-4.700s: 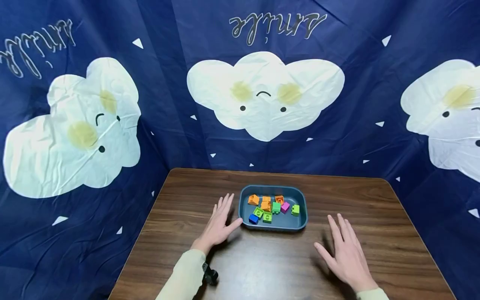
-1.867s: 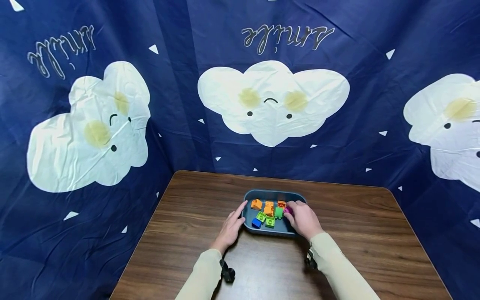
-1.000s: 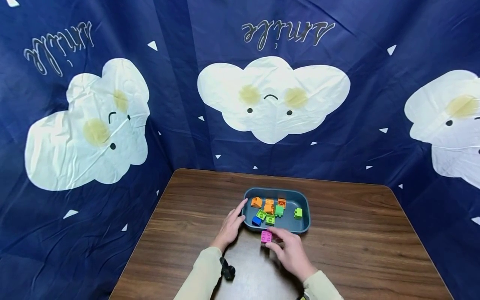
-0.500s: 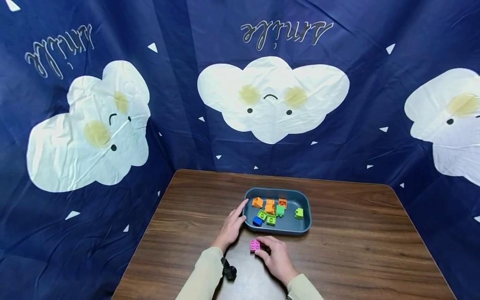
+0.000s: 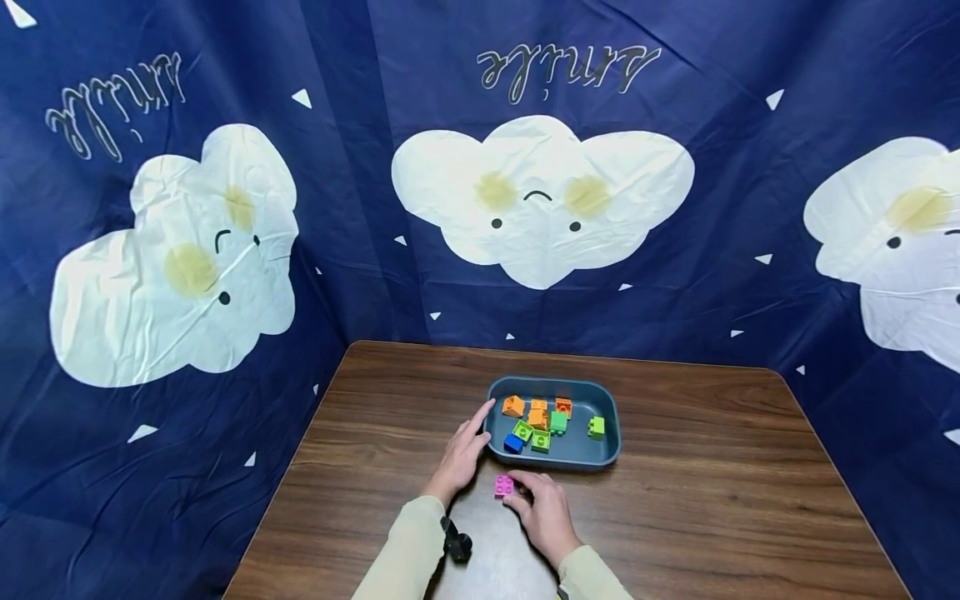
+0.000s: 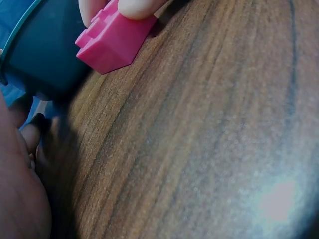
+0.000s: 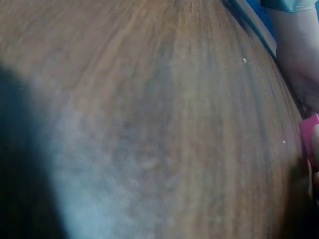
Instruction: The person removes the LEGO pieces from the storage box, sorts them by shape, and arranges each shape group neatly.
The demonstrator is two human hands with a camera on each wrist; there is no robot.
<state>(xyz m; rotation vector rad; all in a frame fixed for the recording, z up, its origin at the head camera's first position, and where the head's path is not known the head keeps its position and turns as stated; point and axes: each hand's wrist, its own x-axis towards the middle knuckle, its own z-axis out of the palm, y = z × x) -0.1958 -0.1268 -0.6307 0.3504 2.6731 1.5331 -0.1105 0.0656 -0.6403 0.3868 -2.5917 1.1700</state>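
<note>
A glossy pink plastic building brick, studded on one face [image 5: 504,487], is just in front of the dark blue-green plastic tray [image 5: 611,454], toward its left end. Its studs point up toward the head camera, two by two, on a nearly square top that shows no clear long axis; whether its base touches the table cannot be told.

The right hand [image 5: 547,514], in front of the tray, pinches the brick's right side between thumb and curled forefinger. The left hand [image 5: 457,458], at the tray's left end, holds nothing; its fingers are extended, with tips at the rim.

The left wrist view adds the brick's smooth, flat side and raised round studs, and the tray's curved outer wall; the right wrist view catches only a slice of pink at its edge, over blurred wood.

Inside the tray, orange, green, lime and blue plastic bricks [image 5: 558,422] show in the head view alone. The tray stands on a brown wood-grain table [image 5: 697,475], glossy in front of it.
</note>
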